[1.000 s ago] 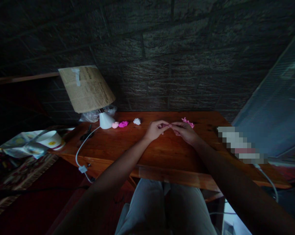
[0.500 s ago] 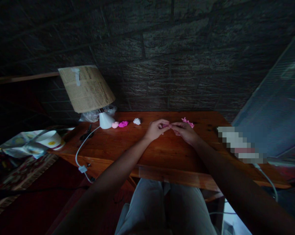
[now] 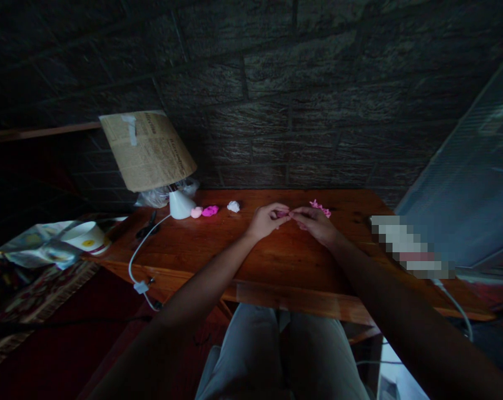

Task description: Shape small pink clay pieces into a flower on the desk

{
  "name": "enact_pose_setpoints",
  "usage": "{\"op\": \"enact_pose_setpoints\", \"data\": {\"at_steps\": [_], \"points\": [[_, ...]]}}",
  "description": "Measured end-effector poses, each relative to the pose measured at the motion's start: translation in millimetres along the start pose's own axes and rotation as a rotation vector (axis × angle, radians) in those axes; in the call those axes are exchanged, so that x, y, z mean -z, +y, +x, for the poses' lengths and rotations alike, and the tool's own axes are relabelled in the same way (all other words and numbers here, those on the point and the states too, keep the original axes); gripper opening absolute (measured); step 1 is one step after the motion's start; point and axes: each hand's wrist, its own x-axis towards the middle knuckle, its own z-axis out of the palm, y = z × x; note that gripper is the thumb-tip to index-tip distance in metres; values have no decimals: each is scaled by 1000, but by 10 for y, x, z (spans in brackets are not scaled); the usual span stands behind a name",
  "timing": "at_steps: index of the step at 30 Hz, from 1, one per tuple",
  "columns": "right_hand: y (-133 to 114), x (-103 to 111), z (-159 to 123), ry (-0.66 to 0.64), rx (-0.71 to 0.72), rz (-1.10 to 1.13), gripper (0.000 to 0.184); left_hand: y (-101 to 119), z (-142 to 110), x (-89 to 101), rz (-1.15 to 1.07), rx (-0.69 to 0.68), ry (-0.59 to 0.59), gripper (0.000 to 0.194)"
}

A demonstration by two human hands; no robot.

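Over the middle of the wooden table, my left hand is closed with thumb and fingers around a small pink lump of what looks like modelling clay. My right hand meets it from the right, its fingertips pinched together at the lump's edge. The fingers cover most of the lump. Behind my right hand lies a cluster of thin pink pieces. To the left of my hands sit a white lump, a bright magenta lump and a pale pink lump.
A lamp with a newsprint shade stands at the back left, its cord running over the table. Scissors lie beside it. A white paper tub is at the left edge. A blurred-out object with a cable lies right.
My right fingertips have shifted very slightly at the pink lump, and a little more of it shows. Everything else is where it was.
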Motion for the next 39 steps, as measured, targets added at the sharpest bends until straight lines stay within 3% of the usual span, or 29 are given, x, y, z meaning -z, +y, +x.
{"op": "enact_pose_setpoints", "data": {"at_steps": [8, 14, 21, 29, 35, 39], "points": [[-21, -4, -8, 67, -4, -71, 40, -25, 1, -9, 3, -5, 6, 28], [47, -25, 18, 17, 24, -116, 45, -19, -6, -2, 49, -26, -5, 28], [85, -11, 36, -43, 166, -213, 37, -24, -9, -9, 61, -35, -7, 26], [62, -47, 15, -57, 182, -262, 36, -51, 3, -18, 50, -104, 2, 24], [67, -58, 26, -3, 199, -214, 34, -53, 1, -10, 61, -88, -6, 24], [71, -82, 33, 48, 134, -130, 35, -44, 4, -9, 55, -71, -8, 23]]}}
